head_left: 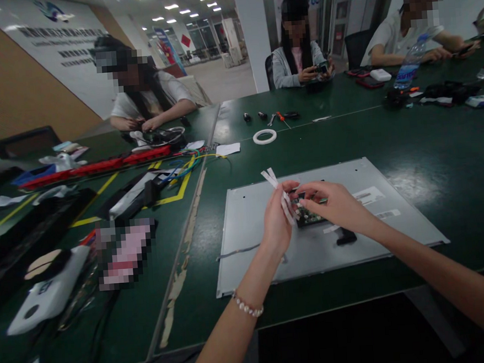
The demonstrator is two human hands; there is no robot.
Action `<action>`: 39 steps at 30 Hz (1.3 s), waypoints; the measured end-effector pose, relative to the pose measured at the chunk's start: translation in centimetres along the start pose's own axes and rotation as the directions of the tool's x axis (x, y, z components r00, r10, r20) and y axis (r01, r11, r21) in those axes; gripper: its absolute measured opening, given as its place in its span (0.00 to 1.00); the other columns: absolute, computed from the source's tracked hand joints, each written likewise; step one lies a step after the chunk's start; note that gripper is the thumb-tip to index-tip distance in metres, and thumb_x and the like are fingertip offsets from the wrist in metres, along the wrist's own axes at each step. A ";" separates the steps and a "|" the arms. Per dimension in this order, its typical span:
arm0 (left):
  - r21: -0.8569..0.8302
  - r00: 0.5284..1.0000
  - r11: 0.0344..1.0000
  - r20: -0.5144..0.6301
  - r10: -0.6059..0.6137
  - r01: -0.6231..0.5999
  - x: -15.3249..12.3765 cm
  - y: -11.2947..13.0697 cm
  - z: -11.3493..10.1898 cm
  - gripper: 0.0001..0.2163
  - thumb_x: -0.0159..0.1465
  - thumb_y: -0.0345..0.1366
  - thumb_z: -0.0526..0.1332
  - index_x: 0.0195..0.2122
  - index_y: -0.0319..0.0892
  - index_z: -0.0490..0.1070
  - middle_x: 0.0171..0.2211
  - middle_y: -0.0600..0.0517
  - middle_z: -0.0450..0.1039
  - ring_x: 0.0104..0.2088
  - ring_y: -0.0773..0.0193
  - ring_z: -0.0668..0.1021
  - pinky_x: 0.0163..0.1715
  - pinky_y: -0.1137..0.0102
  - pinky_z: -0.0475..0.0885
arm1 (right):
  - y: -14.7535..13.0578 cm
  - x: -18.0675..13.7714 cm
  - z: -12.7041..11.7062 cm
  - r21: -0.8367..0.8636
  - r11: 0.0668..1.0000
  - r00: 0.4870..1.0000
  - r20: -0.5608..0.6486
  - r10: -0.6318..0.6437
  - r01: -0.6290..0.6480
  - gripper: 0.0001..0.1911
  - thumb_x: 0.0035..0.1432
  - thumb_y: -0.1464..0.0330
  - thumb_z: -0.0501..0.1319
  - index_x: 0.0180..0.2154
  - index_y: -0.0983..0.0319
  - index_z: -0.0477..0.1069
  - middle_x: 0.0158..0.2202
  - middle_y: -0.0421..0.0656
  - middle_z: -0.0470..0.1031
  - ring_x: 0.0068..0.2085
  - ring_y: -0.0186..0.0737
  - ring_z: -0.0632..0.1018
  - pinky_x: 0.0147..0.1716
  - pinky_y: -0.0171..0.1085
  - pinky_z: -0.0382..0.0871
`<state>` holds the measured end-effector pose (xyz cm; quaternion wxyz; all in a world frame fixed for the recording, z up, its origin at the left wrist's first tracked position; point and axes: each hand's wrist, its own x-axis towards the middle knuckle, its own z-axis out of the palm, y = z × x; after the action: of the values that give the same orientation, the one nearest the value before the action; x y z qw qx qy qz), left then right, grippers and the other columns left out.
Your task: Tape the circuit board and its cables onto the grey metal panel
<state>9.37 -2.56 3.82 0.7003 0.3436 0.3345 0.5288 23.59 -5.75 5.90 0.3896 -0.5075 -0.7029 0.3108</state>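
Observation:
My left hand (278, 215) is closed around a white flat strip (269, 177); two ends stick up above the fingers and another length hangs beside the palm. Whether it is tape or flat cable I cannot tell. My right hand (330, 200) reaches in from the right, its thumb and forefinger curled close to the left fingertips; what they pinch is hidden. Beneath both hands is a circuit board (306, 217) with a dark edge, partly covered by the fingers. Under it lies a grey metal panel (244, 220) with labels and a short black piece (346, 236) on it.
A white tape roll (264, 137), a wrench (271, 119) and screwdrivers lie beyond the panel. Left of the table seam are a phone (129, 253), a white device (46, 294), black housings and wires (179, 172). Several people sit around the table; a bottle (410, 64) stands at far right.

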 end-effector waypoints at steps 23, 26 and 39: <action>0.120 0.999 0.993 0.052 0.012 -0.018 -0.2 -0.1 -0.3 0.11 0.64 0.42 0.56 0.38 0.39 0.73 0.45 0.44 0.75 0.43 0.60 0.77 0.37 0.69 0.71 | 2.8 0.8 -1.5 0.495 0.868 0.971 -0.185 0.148 -0.038 0.11 0.56 0.61 0.62 0.34 0.63 0.70 0.26 0.38 0.70 0.27 0.29 0.70 0.27 0.30 0.64; 0.250 0.994 0.962 0.047 0.102 -0.111 0.1 0.1 -0.7 0.14 0.66 0.44 0.53 0.39 0.40 0.72 0.42 0.45 0.76 0.40 0.61 0.78 0.35 0.69 0.71 | 3.6 0.9 -2.9 0.491 0.871 0.942 -0.281 0.183 -0.023 0.11 0.54 0.62 0.63 0.34 0.63 0.70 0.24 0.37 0.68 0.25 0.27 0.69 0.25 0.29 0.63; 0.743 0.818 0.341 0.510 0.268 -0.575 -1.8 -0.3 0.0 0.14 0.70 0.39 0.47 0.46 0.42 0.69 0.38 0.49 0.79 0.40 0.62 0.78 0.44 0.64 0.71 | 4.8 -6.9 -4.0 -0.444 0.879 0.981 0.007 -0.193 0.175 0.14 0.67 0.66 0.47 0.44 0.63 0.68 0.44 0.47 0.74 0.43 0.39 0.76 0.44 0.41 0.70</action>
<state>9.10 -4.39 3.74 0.3003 0.8014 0.3439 0.3864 30.53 -10.76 2.29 0.3049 -0.5195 -0.7926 0.0949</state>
